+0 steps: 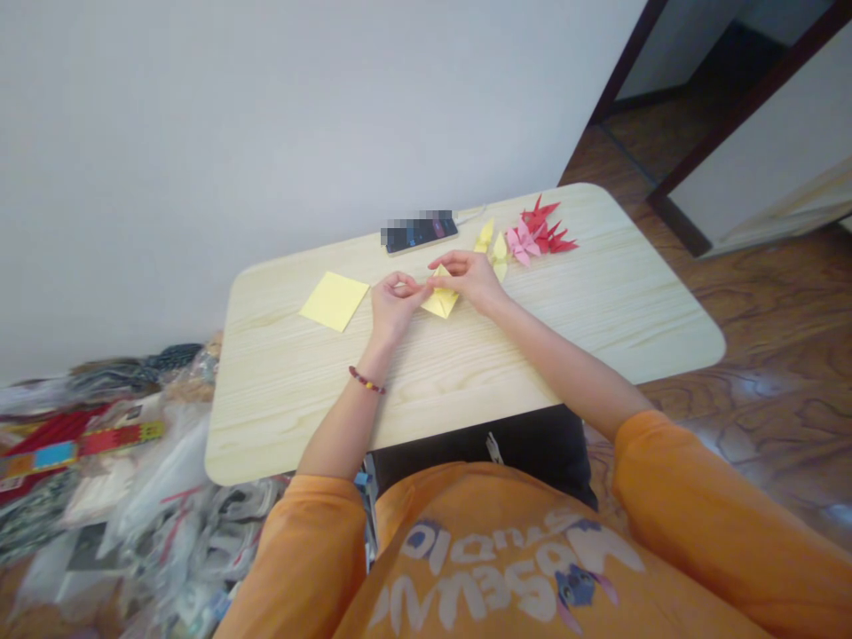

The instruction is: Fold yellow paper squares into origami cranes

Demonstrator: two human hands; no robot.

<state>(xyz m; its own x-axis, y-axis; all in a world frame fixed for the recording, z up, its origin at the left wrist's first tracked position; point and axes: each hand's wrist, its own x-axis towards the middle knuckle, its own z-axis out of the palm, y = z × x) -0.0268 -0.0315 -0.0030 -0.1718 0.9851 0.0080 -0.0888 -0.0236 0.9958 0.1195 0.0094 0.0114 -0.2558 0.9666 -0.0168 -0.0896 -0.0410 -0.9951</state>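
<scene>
Between my two hands is a yellow origami paper (pixel 442 303), folded into a small pointed shape with creases down its middle. My left hand (pixel 398 302) pinches its left edge with thumb and forefinger. From the right, my right hand (pixel 469 277) grips the upper part, its fingers bent over the folds and hiding some of them. A flat yellow paper square (pixel 334 301) lies on the table to the left of my left hand. Just beyond my right hand are yellow folded paper flowers (pixel 499 256), partly covered by it.
The pale wooden table (pixel 280 382) stands against a white wall. A phone (pixel 422 234) with a cable lies at its back edge. Pink (pixel 523 241) and red paper flowers (pixel 551 238) sit at the back right. Bagged items (pixel 173 532) crowd the floor at left.
</scene>
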